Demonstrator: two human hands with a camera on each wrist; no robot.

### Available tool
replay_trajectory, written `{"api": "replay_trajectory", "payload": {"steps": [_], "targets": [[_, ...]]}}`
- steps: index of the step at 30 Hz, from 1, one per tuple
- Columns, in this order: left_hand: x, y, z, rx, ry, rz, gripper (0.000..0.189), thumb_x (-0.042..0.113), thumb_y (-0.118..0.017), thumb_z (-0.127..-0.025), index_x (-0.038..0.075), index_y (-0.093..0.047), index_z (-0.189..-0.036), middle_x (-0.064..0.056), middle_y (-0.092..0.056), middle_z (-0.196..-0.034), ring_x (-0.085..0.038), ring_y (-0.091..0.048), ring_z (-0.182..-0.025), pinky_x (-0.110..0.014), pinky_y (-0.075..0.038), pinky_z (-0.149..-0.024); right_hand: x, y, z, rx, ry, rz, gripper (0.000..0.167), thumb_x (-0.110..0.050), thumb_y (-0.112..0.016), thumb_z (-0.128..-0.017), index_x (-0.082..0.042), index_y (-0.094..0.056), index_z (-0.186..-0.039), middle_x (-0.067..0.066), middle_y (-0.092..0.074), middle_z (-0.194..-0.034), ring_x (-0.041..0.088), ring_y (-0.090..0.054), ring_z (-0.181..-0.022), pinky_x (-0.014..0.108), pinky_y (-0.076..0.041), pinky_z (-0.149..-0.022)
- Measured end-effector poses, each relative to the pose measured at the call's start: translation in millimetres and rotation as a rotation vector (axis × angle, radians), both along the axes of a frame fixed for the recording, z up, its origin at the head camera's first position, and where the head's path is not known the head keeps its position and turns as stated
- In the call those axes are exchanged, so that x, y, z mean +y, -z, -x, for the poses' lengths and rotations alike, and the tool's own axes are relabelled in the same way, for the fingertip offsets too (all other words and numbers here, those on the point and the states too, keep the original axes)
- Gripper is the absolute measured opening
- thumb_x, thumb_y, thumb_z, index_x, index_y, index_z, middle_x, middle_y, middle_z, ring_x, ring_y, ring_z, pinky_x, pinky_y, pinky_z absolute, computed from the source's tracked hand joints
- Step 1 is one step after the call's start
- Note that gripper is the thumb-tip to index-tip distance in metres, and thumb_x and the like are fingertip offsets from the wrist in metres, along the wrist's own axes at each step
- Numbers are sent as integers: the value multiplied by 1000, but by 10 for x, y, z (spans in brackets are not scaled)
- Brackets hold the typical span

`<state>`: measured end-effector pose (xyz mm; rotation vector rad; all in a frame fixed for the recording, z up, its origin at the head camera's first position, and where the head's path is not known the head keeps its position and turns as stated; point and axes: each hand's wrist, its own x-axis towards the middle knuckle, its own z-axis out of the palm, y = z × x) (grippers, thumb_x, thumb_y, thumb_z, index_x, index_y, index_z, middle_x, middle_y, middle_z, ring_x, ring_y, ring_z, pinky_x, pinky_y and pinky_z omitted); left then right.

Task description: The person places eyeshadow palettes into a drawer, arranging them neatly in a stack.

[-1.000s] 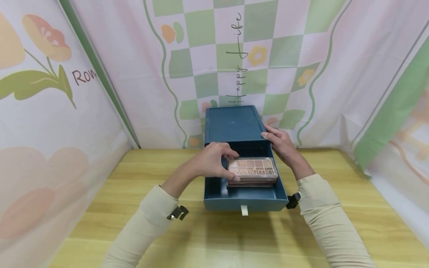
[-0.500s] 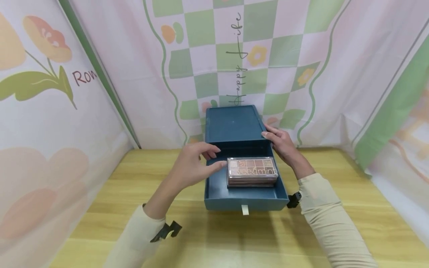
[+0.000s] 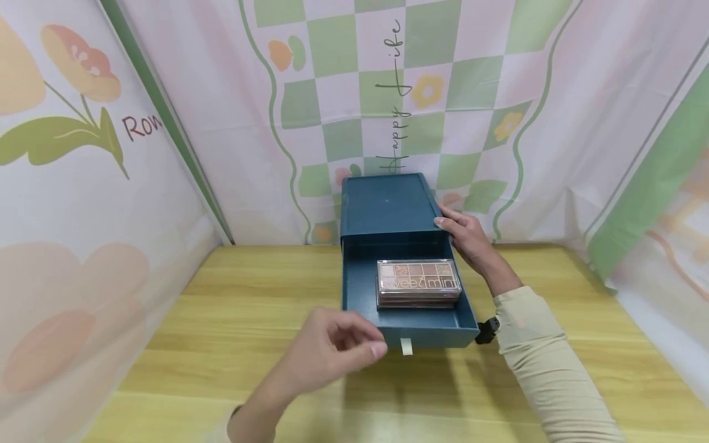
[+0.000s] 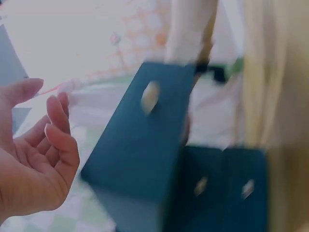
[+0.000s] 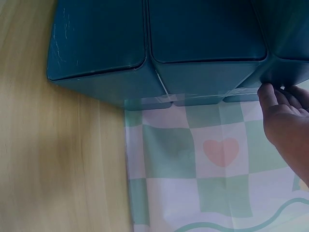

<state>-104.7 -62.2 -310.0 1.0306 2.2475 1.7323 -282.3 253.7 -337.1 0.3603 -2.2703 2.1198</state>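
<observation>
A dark blue drawer unit (image 3: 390, 206) stands on the table with its top drawer (image 3: 360, 304) pulled out. Inside that drawer lies a stack of eyeshadow palettes (image 3: 418, 277), clear-lidded on top. My left hand (image 3: 327, 351) hovers at the drawer's front left corner, near the pale pull tab (image 3: 407, 346). Its fingers are loosely curled with nothing in them. In the left wrist view, a gap separates that hand (image 4: 38, 150) from the drawer front (image 4: 140, 135). My right hand (image 3: 471, 243) holds the unit's upper right side, thumb at the top edge; the right wrist view shows its fingers (image 5: 268, 96) against the side.
Two lower drawers (image 4: 200, 186) with pull tabs are closed under the top one. The wooden table (image 3: 249, 295) bears the unit. A patterned cloth (image 3: 332, 123) hangs right behind it, and more printed cloth (image 3: 111, 215) rises at the left.
My left hand has let go of the palette stack, drawn out of the drawer to the left and come down toward its front. The palettes stay in place; my right hand keeps its spot.
</observation>
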Motion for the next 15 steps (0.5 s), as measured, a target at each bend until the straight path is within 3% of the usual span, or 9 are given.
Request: {"api": "replay_trajectory", "payload": {"steps": [2,4,7,12,14,15], "targets": [[50,116,-50,-105,93,-22,20,16,-69,-93,-4,-74,-96,-25,-72,-80,4,-58,-59,-25,-56,-52,4,3,3,-4,1,-9,62,-22,-51,-104,-7,-27,-159,-18,-31,-44,3,-25,-38,25,-25,-43],[107,244,-75,-209,165,-37,25,18,-66,-95,-6,-74,-99,-31,-72,-84,3,-61,-59,-28,-58,-52,8,6,6,-4,7,-11,62,-23,-52,-104,-8,-28,-159,-21,-45,-47,2,-25,-38,23,-26,-44],[194,448,-71,-404,216,-21,34,24,-63,-96,-6,-72,-110,-36,-71,-97,0,-66,-66,-25,-58,-57,19,9,6,3,16,-18,63,-24,-53,-104,-7,-28,-159,-31,-64,-76,2,-26,-41,20,-29,-46],[369,709,-32,-633,169,-12,43,28,-57,-99,-2,-65,-128,-28,-71,-120,-11,-73,-89,-24,-60,-74,30,10,17,-1,32,-48,63,-26,-53,-104,-9,-29,-159,-31,-61,-80,3,-26,-42,22,-29,-47],[440,752,-12,-686,137,-54,43,28,-56,-101,-3,-64,-130,-25,-70,-124,-15,-73,-96,-27,-62,-81,27,8,22,-6,31,-62,62,-28,-53,-104,-10,-29,-159,-17,-72,-95,4,-26,-43,22,-30,-48],[474,756,-3,-714,117,-81,43,29,-55,-101,-3,-63,-130,-24,-71,-124,-16,-74,-98,-29,-62,-84,27,6,24,-5,30,-67,63,-28,-52,-104,-11,-28,-159,-11,-72,-117,4,-26,-44,22,-30,-48]]}}
